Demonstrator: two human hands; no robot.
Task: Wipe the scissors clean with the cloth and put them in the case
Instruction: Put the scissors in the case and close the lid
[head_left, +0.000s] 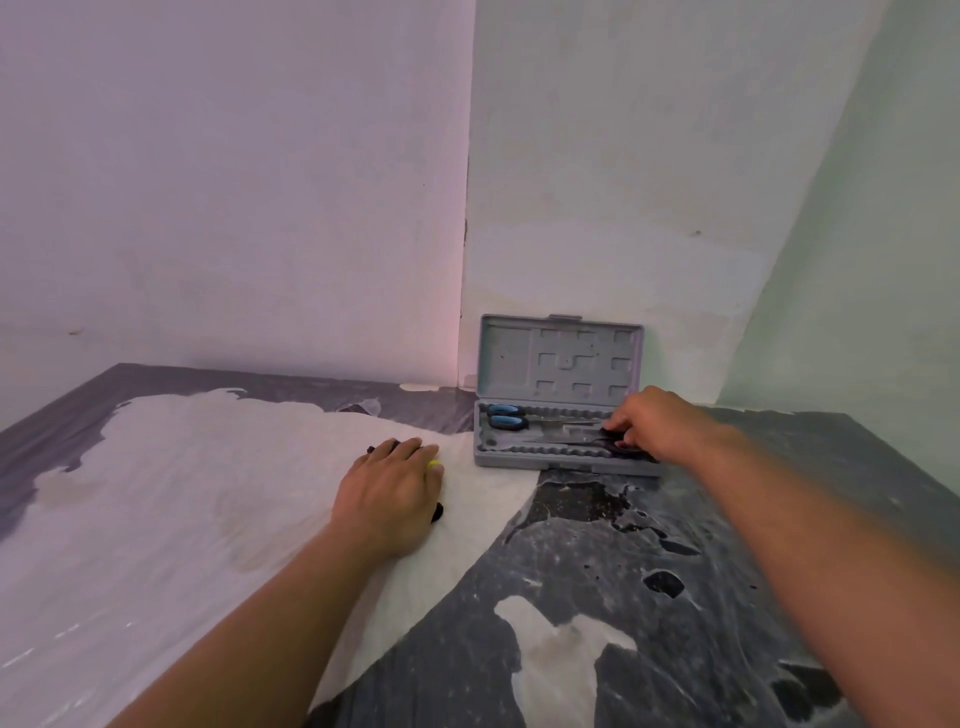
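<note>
Right hand (655, 423) sets black scissors (597, 441) in the open grey case (558, 358); left hand (392, 491) covers a dark object.

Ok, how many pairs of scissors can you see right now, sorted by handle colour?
Blue-handled scissors: 1, lying in the case.
Black-handled scissors: 1, in the case, handles held by the right hand.
Black and yellow thing under the left hand: 1, too hidden to identify.
Total sure: 2 pairs.
</note>
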